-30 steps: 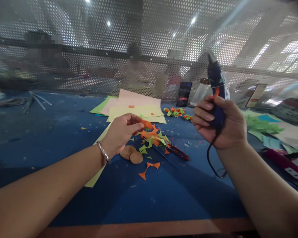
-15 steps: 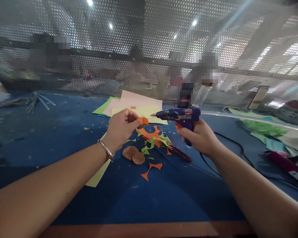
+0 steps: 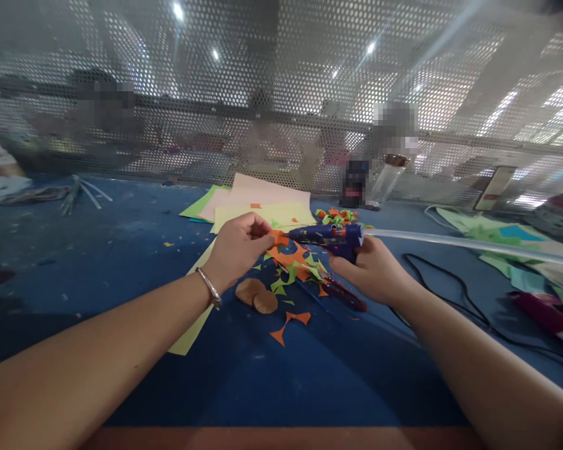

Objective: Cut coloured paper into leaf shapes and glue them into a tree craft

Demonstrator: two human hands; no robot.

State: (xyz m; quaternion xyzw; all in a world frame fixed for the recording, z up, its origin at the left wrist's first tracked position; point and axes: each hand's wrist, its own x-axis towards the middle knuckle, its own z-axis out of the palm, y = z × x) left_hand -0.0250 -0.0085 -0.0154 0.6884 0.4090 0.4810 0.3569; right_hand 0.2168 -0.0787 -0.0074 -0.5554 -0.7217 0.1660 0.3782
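Observation:
Between thumb and fingers, my left hand (image 3: 244,245) pinches a small curled piece of orange paper (image 3: 278,237). My right hand (image 3: 378,270) grips a blue hot glue gun (image 3: 326,235), a long clear glue stick (image 3: 450,242) trailing out of its back. The gun's nozzle meets the orange piece, or comes very close to it. Below lie orange and green paper scraps (image 3: 295,257). Red-handled scissors (image 3: 347,295), partly covered by scraps, rest beside them. Two or so round brown discs (image 3: 256,295) are on the table near my left wrist.
Coloured paper sheets (image 3: 272,190) lie behind my hands, with a pile of small orange and green curls (image 3: 336,216) beside them. A black cord (image 3: 464,294) runs along the right. A perforated metal screen (image 3: 281,125) closes off the back of the blue table (image 3: 263,387).
The glue gun has moved left and slightly down, bringing its nozzle to the orange paper. The pile of curls behind it now shows. The view has shifted slightly.

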